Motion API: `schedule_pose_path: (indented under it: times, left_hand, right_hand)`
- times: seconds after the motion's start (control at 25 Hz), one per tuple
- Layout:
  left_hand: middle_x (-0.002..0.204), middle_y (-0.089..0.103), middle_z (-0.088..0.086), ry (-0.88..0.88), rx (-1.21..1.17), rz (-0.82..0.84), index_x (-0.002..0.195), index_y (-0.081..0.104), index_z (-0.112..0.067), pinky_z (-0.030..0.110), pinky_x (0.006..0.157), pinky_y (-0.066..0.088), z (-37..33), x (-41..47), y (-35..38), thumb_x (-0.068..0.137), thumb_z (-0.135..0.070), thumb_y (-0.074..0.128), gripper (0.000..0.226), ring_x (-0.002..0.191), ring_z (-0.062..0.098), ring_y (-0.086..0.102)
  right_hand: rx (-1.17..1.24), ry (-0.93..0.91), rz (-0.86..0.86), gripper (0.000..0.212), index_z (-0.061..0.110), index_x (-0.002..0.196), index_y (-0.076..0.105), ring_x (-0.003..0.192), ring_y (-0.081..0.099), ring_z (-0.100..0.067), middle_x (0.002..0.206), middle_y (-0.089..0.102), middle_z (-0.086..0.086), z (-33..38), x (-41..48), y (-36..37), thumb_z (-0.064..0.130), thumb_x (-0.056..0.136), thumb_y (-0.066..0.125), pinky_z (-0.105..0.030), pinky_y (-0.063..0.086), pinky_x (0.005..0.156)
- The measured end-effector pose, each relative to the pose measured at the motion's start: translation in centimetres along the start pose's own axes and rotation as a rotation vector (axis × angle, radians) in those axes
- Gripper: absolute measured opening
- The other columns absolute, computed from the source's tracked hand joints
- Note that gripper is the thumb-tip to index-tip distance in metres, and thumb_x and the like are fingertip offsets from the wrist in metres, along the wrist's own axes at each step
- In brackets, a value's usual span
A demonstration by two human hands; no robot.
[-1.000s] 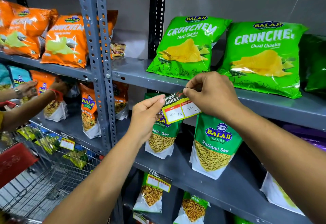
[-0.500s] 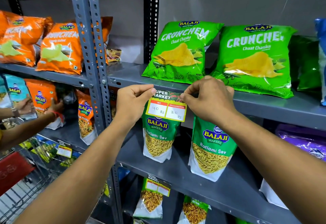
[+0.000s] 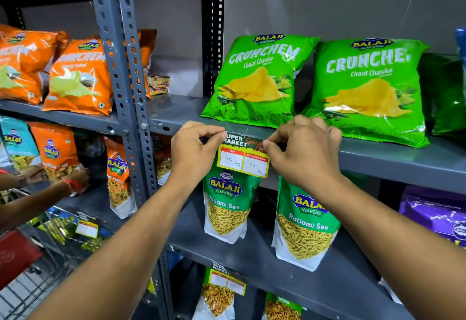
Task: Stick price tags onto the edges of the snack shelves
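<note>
Both hands (image 3: pixel 194 150) (image 3: pixel 305 153) pinch price tag (image 3: pixel 243 158) (top corners) against shelf edge (image 3: pixel 390 161).

Price tag (image 3: pixel 243 154) on the shelf edge (image 3: pixel 378 158): header "SUPER MARKET", red script partly hidden; left box "MRP", handwritten "40 Rs"; right box "Discounted Price", "20 Rs". Green chip bags (image 3: pixel 254 80) above: "BALAJI WAFERS", "CRUNCHEM", "Chaat Chaska". Green pouches (image 3: pixel 227 206) below: "BALAJI WAFERS", "Ratlami Sev". Orange bags (image 3: pixel 78 75) at left: "CRUNCHEM", partly legible. Lower tag (image 3: pixel 228 278): "SUPER MARKET".
</note>
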State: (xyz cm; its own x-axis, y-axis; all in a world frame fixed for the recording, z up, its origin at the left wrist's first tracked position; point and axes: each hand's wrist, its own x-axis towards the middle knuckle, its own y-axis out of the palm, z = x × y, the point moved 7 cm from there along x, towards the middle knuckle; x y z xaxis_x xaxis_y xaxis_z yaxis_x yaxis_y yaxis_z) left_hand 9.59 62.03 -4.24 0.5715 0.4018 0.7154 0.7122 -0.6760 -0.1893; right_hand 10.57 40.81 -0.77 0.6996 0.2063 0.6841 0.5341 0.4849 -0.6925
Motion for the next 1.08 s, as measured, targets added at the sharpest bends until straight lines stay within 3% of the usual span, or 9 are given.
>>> schedule_pose_path:
  times: [0.12,0.24,0.4,0.52,0.68,0.88,1.08]
  left_hand:
    - [0.082,0.065,0.002,0.003,-0.021,-0.002,0.084,0.073,-0.028,0.017,0.073,0.046,0.3,0.4,0.2,0.072,-0.021,0.078,0.015,0.070,-0.005,0.057]
    - [0.076,0.053,-0.009,-0.043,-0.025,-0.025,0.077,0.054,-0.039,0.028,0.068,0.045,0.9,1.1,-0.3,0.063,-0.027,0.084,0.036,0.069,0.007,0.051]
    - [0.080,0.049,-0.009,-0.026,0.048,0.012,0.079,0.044,-0.038,0.040,0.075,0.045,0.6,1.5,-0.7,0.060,-0.035,0.084,0.045,0.080,0.017,0.050]
    - [0.098,0.050,-0.004,0.067,0.153,-0.018,0.098,0.049,-0.025,0.046,0.084,0.047,-0.7,0.6,-0.8,0.065,-0.036,0.080,0.046,0.096,0.023,0.052]
    - [0.115,0.054,0.007,0.139,0.218,-0.033,0.109,0.051,-0.018,0.045,0.092,0.042,-2.1,-0.2,-0.5,0.066,-0.034,0.078,0.053,0.109,0.026,0.049]
    - [0.120,0.054,0.007,0.149,0.207,-0.018,0.111,0.051,-0.016,0.046,0.098,0.041,-2.4,-0.1,-0.2,0.067,-0.033,0.079,0.055,0.116,0.026,0.047]
    - [0.124,0.053,0.011,0.096,0.464,0.004,0.117,0.048,-0.016,0.050,0.101,0.036,-4.5,-1.0,0.1,0.071,-0.036,0.075,0.058,0.122,0.032,0.043]
  right_hand:
    - [-0.041,0.011,0.010,0.023,0.028,0.073,0.062,0.097,0.050,-0.028,0.079,0.049,0.006,-0.1,0.4,0.2,0.051,0.075,0.061,-0.041,0.030,0.081]
    - [-0.019,0.085,0.040,0.037,0.027,0.076,0.044,0.099,0.053,-0.031,0.083,0.050,0.003,-0.5,1.2,0.1,0.054,0.068,0.068,-0.043,0.035,0.078]
    - [0.005,0.188,0.170,0.051,0.031,0.088,0.040,0.112,0.050,-0.031,0.107,0.056,-0.002,-0.8,2.4,0.1,0.055,0.060,0.077,-0.049,0.038,0.090]
    - [-0.049,0.151,0.171,0.047,0.033,0.089,0.044,0.116,0.048,-0.033,0.115,0.055,-0.005,-0.5,2.3,-0.1,0.057,0.062,0.075,-0.051,0.036,0.095]
    - [-0.097,0.095,0.094,0.051,0.032,0.099,0.052,0.113,0.048,-0.033,0.112,0.057,-0.006,-1.0,1.0,-0.6,0.066,0.063,0.065,-0.052,0.031,0.101]
    - [-0.001,0.063,-0.080,0.046,0.032,0.105,0.056,0.112,0.049,-0.030,0.109,0.057,-0.003,-2.3,-1.0,-3.8,0.060,0.069,0.062,-0.053,0.027,0.107]
    - [0.060,0.048,-0.176,0.041,0.031,0.104,0.058,0.111,0.051,-0.031,0.109,0.058,-0.005,-2.6,-3.1,-7.5,0.053,0.070,0.065,-0.050,0.028,0.105]
